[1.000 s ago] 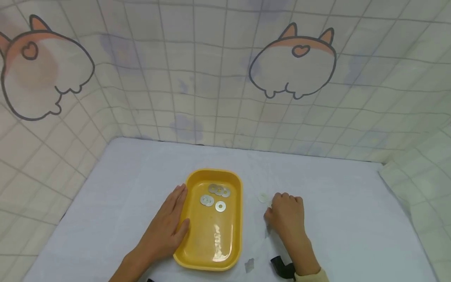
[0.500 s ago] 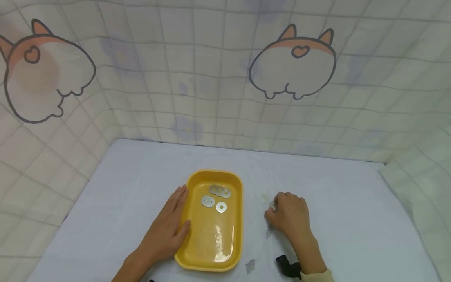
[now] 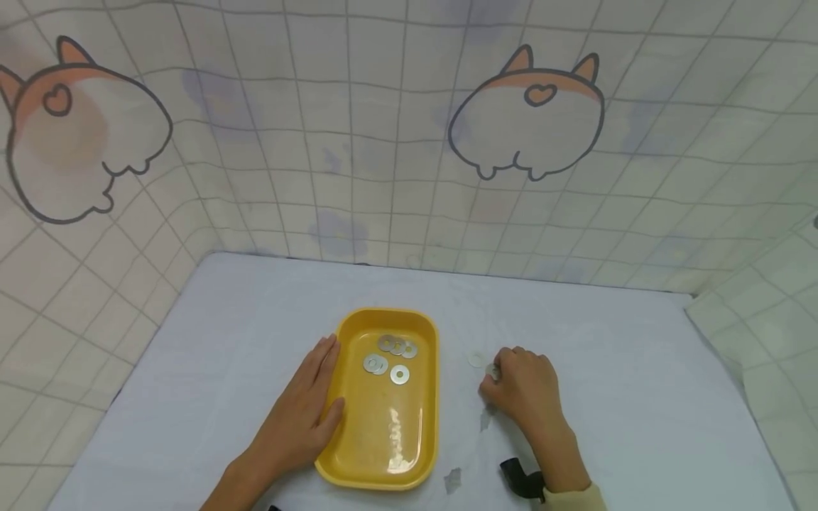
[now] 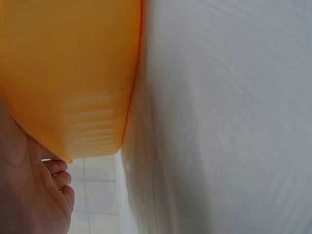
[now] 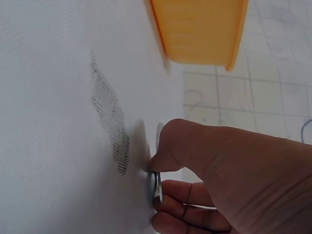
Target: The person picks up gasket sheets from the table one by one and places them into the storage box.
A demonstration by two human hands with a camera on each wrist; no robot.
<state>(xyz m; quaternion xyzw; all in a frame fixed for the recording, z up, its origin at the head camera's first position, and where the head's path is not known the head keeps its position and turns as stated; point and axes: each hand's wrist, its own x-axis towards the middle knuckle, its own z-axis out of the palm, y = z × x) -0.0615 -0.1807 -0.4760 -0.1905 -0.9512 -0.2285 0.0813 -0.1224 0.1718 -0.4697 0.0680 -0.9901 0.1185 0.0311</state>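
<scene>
A yellow tray [image 3: 412, 440] holds several flat metal washers [image 3: 400, 374] toward its far end. Along the tray's left rim lies my left hand [image 3: 300, 411], fingers straight and thumb over the edge. In the left wrist view its fingers [image 4: 61, 181] show beside the tray's outer wall [image 4: 73, 63]. Right of the tray, my right hand [image 3: 527, 394] is low at the tabletop with curled fingers. Between thumb and fingers it pinches a washer [image 5: 159, 187], tipped on edge close to the cloth. A paler washer [image 3: 476, 360] lies flat just left of that hand.
A white cloth covers the table [image 3: 613, 397]. Near the right forearm lies a black bent pipe-like piece [image 3: 522, 481]. Grey patches [image 3: 452, 481] mark the cloth right of the tray. Behind stands a checked fabric wall [image 3: 383, 177] with cartoon animals.
My right hand has shifted slightly right and turned, so the washer at its fingertips now shows in the head view. The left hand and the tray have stayed in place.
</scene>
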